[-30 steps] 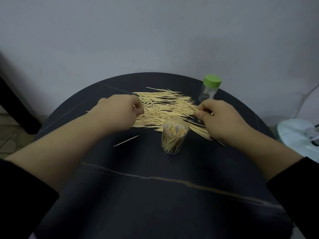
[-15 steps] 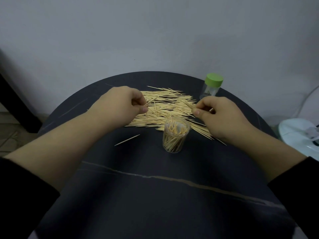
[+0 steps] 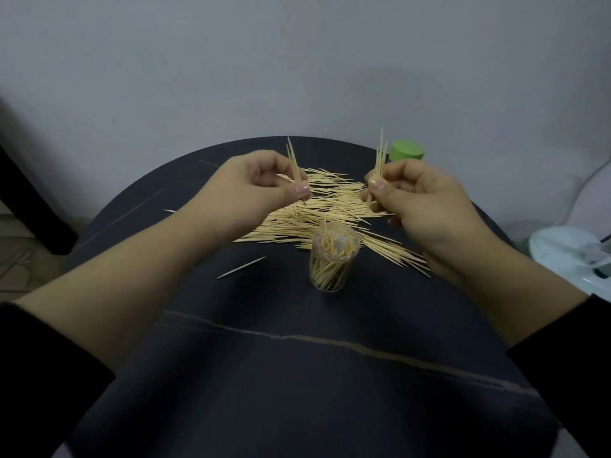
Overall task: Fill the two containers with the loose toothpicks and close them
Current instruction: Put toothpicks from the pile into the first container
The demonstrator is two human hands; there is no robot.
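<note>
The open container point(image 3: 334, 259) stands upright on the dark worktop point(image 3: 297, 375), just on the near side of the pile of loose toothpicks point(image 3: 324, 206), and already looks well filled, with sticks leaning crosswise up to its rim. The left hand point(image 3: 261, 183) pinches a small bundle point(image 3: 293, 166) between thumb and fingers, points up, above the left of the pile; the right hand point(image 3: 420, 200) pinches a similar bundle point(image 3: 381, 157) upright above the right of it. The step in hand seems to be carrying these pinches to the container. It would go best one hand at a time, with each bundle kept vertical and its ends level, lowered into the mouth rather than dropped from above, since the crossed sticks inside could catch new ones and hold them above the rim, where a lid would not seat. The other hand could steady the light container. A green cap point(image 3: 406, 151) shows behind the right hand, probably the second container, its body hidden. No lid for the open one is in view. One stray toothpick point(image 3: 241, 267) lies apart, left of the container. A white object point(image 3: 568, 256) sits off the worktop's right edge.
</note>
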